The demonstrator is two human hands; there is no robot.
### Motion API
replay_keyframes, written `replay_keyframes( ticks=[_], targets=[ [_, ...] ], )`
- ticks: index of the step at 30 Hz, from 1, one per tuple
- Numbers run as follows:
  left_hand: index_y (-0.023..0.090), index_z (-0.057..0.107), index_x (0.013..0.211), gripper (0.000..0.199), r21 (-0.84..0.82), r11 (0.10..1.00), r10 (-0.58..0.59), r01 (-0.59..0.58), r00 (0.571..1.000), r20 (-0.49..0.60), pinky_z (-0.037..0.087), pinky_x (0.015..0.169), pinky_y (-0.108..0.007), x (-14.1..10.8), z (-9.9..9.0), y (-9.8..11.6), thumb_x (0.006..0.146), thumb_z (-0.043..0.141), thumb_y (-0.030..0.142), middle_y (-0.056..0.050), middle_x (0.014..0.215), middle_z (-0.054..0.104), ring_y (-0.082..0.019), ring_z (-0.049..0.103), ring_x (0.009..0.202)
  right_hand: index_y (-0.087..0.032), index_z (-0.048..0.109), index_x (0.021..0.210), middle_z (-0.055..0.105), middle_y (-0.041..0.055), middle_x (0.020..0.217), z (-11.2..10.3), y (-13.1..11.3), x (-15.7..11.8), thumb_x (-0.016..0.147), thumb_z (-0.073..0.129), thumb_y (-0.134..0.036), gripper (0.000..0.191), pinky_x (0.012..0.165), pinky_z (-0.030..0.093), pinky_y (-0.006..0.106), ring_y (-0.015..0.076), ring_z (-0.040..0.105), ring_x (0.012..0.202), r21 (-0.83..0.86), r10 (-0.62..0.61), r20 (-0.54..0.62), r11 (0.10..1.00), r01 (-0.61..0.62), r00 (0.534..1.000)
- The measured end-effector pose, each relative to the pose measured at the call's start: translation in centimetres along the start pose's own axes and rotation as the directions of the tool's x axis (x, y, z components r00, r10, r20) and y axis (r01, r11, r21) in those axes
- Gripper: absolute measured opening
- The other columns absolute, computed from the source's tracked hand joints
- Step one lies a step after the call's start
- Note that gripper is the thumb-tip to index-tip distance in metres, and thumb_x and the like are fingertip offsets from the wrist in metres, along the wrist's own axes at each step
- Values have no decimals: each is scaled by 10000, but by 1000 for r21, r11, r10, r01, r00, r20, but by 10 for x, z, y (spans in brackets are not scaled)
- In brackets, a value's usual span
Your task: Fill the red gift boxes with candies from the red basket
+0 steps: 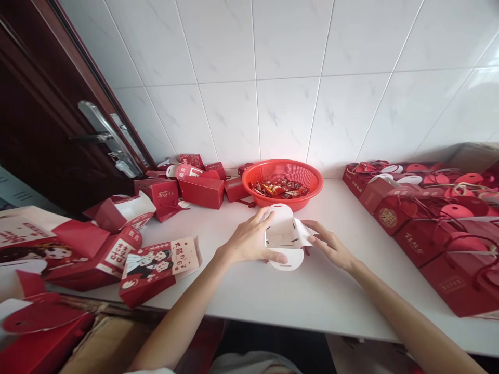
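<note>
An opened box [281,234] with a white inside stands on the white table, its rounded flaps spread at the back and front. My left hand [251,239] grips its left side, thumb on the front flap and fingers by the back flap. On the other side, my right hand [327,243] holds the box's right flap between thumb and fingers. Just behind the box is a red plastic basket [312,193] holding small wrapped sweets [283,188]. The box's interior shows small dark slots, and nothing lies inside it.
Red boxes [202,191] lie scattered at the back left, with a printed box [161,265] nearer the front edge. Rows of red boxes with cord handles [424,244] line the right side. A tiled wall [286,119] rises behind; a door handle [93,136] is at left.
</note>
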State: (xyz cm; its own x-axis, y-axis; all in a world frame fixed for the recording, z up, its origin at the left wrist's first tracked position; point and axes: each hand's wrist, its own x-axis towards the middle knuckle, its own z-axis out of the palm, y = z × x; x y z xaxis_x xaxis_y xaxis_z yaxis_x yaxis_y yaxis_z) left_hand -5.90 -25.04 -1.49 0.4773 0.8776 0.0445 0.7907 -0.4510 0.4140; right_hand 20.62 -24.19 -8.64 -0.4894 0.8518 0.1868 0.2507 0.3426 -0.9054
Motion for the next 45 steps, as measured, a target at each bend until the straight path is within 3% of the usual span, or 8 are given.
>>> replay_keyframes(
  ticks=[10,14,21,25,29,32,38,45],
  targets=[
    [352,400,1542,1089,117,993,-40,26,992,119,495,976,-426,11,-6,5,595,792,719,-114,1371,564,-370,594,1247,-221,449,1385,676,100,1194,0,1,-1,999,457,-576,524,838,572,412,201,702,792,-16,12,-29,1000,-12,1000],
    [347,390,1553,1096,89,996,-31,25,998,60,479,1032,-442,14,0,4,603,825,675,-120,1460,512,-361,566,1291,-210,411,1415,680,114,1160,-4,4,-1,988,443,-606,583,874,569,463,247,726,853,-86,17,-85,996,-25,996],
    [218,629,1384,934,28,998,64,-61,985,-160,498,1053,-482,22,23,-10,613,799,718,-153,1575,407,-414,561,1297,-220,388,1470,644,141,1271,-5,2,0,988,382,-657,651,896,563,469,225,724,814,-102,2,-195,995,-22,981],
    [206,704,1252,704,-192,960,120,-205,918,-377,542,960,-433,23,39,-28,726,740,673,-154,1511,476,-343,611,1206,-212,369,1499,659,135,1263,-4,1,1,994,376,-645,665,891,569,452,223,720,824,-66,16,-190,997,-29,982],
    [210,736,1104,459,-379,848,51,-369,770,-635,544,829,-376,24,50,-44,862,636,587,-136,1321,615,-217,643,902,-254,357,1524,589,140,1394,-3,4,1,988,376,-652,668,896,561,462,230,720,862,-106,-19,-201,994,-2,979],
    [201,742,1085,432,-464,769,-61,-440,671,-739,526,845,-370,27,53,-53,912,555,550,-123,1245,651,-203,620,871,-238,320,1564,652,142,1282,-3,3,1,994,362,-654,707,990,510,483,297,664,1148,-111,-29,-212,994,5,977],
    [176,729,1111,463,-645,645,-342,-410,600,-723,509,808,-340,41,59,-68,898,500,518,-117,1121,707,-211,636,871,-168,223,1611,714,134,946,-2,3,1,987,285,-708,828,964,509,495,335,590,1265,-22,-15,-183,1000,11,983],
    [183,726,996,434,-750,612,-508,-250,602,-616,491,692,-309,52,67,-81,816,558,540,-95,1034,726,-181,613,744,-193,264,1586,692,153,1092,-1,11,6,980,243,-720,804,837,555,445,269,708,911,26,9,-235,1000,-3,972]
  ],
)
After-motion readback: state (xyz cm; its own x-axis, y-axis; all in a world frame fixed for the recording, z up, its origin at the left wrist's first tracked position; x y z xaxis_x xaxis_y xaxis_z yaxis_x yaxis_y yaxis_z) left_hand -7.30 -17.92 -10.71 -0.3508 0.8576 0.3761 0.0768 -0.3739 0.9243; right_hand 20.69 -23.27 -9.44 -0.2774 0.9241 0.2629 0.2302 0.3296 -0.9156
